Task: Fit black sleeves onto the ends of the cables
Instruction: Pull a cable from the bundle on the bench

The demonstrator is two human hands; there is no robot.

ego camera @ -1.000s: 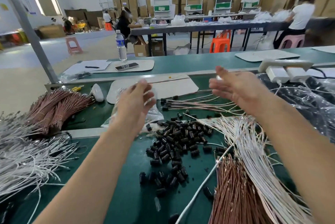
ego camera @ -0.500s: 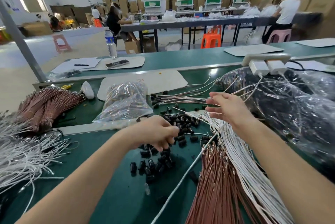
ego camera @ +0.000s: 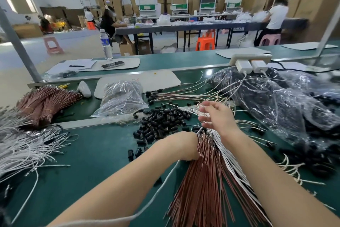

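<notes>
A heap of small black sleeves (ego camera: 161, 122) lies on the green table (ego camera: 103, 155) in front of me. To its right, a fan of copper-coloured cables (ego camera: 202, 180) and white cables (ego camera: 231, 162) runs toward me. My left hand (ego camera: 182, 145) is bent down against the far ends of the copper cables, and its fingers are hidden behind the wrist. Just beyond it my right hand (ego camera: 219, 118) has its fingers spread and straight over the white cable ends. Several cables with sleeves on their ends (ego camera: 174, 96) lie further back.
A clear bag (ego camera: 121, 99) sits behind the sleeves, and a large bag of dark parts (ego camera: 276, 101) is at right under a power strip (ego camera: 250, 59). Tied copper bundles (ego camera: 46, 101) and loose white cables (ego camera: 24, 145) fill the left. People work at far tables.
My left hand has moved right from the sleeve heap to the copper cable ends. My right hand has come slightly nearer, over the white cable ends.
</notes>
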